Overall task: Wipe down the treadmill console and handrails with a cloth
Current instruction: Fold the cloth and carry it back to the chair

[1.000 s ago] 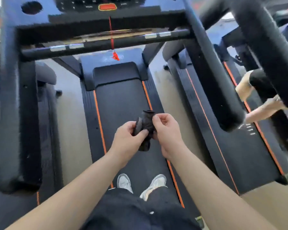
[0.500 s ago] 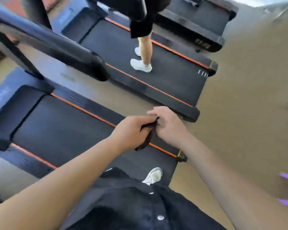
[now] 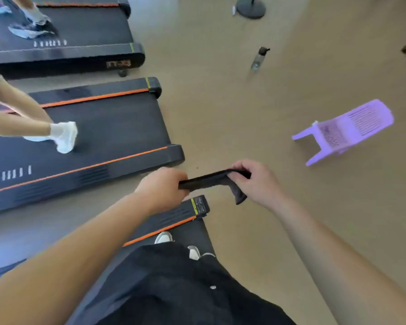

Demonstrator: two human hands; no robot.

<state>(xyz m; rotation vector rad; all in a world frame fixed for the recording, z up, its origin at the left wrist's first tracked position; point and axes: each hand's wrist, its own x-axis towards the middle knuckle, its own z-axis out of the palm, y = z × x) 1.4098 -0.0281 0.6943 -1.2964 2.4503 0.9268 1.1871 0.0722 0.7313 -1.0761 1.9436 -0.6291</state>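
Both hands are gripping the cloth (image 3: 209, 178), stretching it btwn them in front of the body. Left hand (image 3: 161, 189) is clenching one end, right hand (image 3: 258, 181) is holding the other w/ a corner hanging down. Cloth is hovering above the treadmill (image 3: 198, 206) rear edge & floor (image 3: 256, 113). Purple chair (image 3: 345, 130) is sitting off to the right.

Cloth (image 3: 209, 180) between left hand (image 3: 162, 187) and right hand (image 3: 256, 181); chair (image 3: 347, 130) further right.
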